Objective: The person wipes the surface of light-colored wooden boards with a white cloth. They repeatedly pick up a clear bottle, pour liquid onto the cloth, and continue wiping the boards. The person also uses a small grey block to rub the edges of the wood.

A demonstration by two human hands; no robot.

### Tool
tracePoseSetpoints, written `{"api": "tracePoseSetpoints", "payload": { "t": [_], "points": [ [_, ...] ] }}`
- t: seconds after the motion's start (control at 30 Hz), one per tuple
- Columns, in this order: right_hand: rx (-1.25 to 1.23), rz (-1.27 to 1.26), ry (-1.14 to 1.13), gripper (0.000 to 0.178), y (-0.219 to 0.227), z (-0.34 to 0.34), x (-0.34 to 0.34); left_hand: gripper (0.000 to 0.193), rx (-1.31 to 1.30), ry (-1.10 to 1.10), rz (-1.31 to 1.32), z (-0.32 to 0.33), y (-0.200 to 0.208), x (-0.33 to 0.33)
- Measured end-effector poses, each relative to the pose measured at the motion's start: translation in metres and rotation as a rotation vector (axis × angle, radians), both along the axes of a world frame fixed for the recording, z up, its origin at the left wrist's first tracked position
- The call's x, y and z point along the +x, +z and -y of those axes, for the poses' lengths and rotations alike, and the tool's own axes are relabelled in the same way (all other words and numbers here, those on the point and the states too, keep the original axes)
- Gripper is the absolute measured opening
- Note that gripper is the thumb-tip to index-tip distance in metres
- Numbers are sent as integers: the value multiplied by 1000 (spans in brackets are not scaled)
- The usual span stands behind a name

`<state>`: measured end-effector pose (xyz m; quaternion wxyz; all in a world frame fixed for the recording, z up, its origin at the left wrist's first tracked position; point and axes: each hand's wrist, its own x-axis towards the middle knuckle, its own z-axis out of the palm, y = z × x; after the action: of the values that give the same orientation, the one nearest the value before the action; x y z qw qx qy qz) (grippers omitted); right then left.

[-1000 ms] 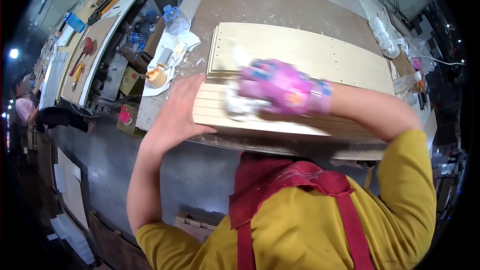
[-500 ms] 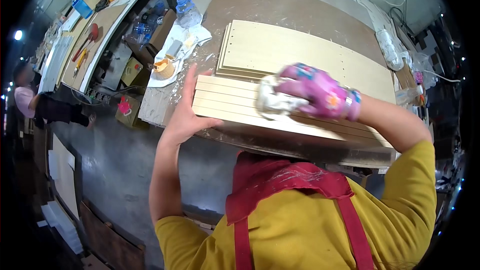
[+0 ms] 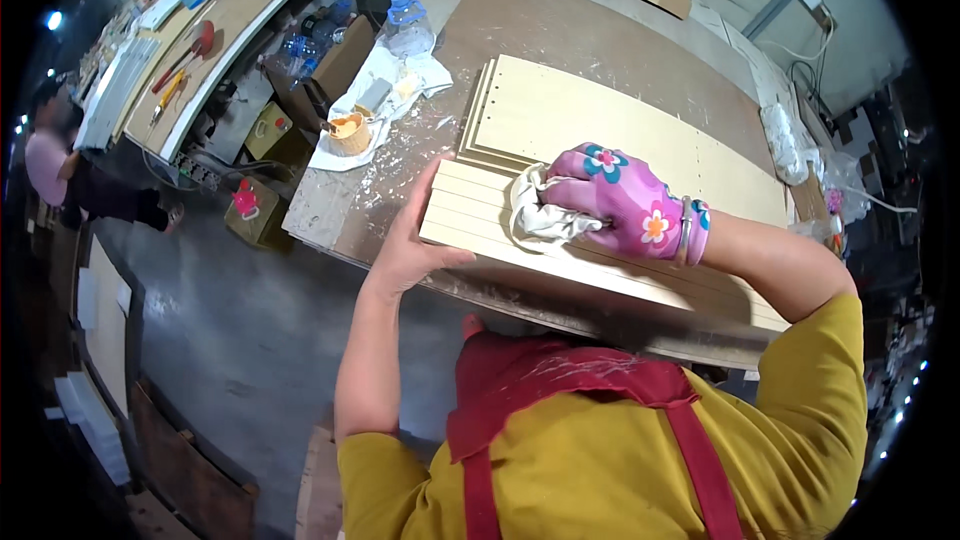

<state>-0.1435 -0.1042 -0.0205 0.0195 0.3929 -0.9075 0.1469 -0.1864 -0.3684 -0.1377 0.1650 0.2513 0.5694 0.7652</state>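
Several pale wooden boards, stood on edge and packed side by side, form a block (image 3: 465, 208) along the table's near edge. My bare left hand (image 3: 408, 238) grips the block's left end, thumb on the near side and fingers round the far corner. My right hand (image 3: 625, 205), in a pink flowered glove, is closed on a crumpled white cloth (image 3: 535, 220) and presses it onto the boards' upper edges. Behind the block lies a flat stack of pale panels (image 3: 600, 110) with small drilled holes.
On the table's left are a white cloth (image 3: 428, 75), a clear bottle (image 3: 408, 28) and a small tub of orange-brown paste (image 3: 349, 134). Plastic-wrapped items (image 3: 785, 143) line the right side. A side bench (image 3: 200, 60) holds tools; a person (image 3: 60, 160) stands at far left.
My gloved right hand has slid the cloth leftward along the board edges, nearer my left hand. My left hand stays at the block's end. The whole view has shifted slightly.
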Motion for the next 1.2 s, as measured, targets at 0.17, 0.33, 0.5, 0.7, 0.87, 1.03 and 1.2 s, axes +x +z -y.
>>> {"api": "tracePoseSetpoints", "payload": {
  "t": [0.17, 0.33, 0.5, 0.7, 0.87, 1.03, 1.2],
  "points": [
    [-186, -125, 63, 39, -15, 62, -47, 108, -30, -60, 311, 2, -22, 1],
    [-19, 17, -55, 46, 2, -3, 0, 107, 63, 26, 7, -7, -2, -1],
    [-28, -50, -44, 40, 0, 29, -25, 103, 107, -70, 186, -12, -4, -4],
    [-52, 14, -24, 43, -1, 14, -26, 102, 143, 9, 157, -13, 7, -3],
    [29, 31, -137, 44, 3, -41, 29, 106, 129, -31, 94, -18, 3, -7],
    [-141, -85, 34, 37, -15, 60, -61, 101, 66, -3, 313, -10, -20, -9],
    [-96, -94, -25, 41, -14, -4, -11, 106, 147, -11, 156, -12, 4, -5]
  ]
}}
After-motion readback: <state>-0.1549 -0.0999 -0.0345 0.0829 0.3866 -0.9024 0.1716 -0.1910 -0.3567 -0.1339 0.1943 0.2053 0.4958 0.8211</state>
